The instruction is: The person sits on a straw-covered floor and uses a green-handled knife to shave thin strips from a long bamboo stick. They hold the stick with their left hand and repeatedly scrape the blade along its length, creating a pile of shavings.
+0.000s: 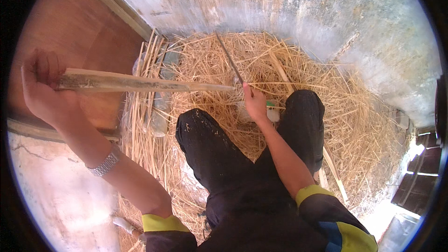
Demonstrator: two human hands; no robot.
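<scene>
From here I see the pale slat [130,82] reach over the shavings pile [354,130] from its left, the left hand [43,86] closed round its wide end. I judge it light, stiff, splintery; that end suits gripping. Over the pile, the right hand [255,103] clasps a blade [228,57].

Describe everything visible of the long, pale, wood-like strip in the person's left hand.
The long, pale tan, wood-like strip is broad at its left end and tapers rightward, its face mottled grey-brown near the broad end. It looks like bamboo or wood. It runs nearly straight across the view, above loose straw-coloured shavings. The left hand grips its broad end; its narrow tip lies beside the thin dark blade, though contact there is unclear.
</scene>
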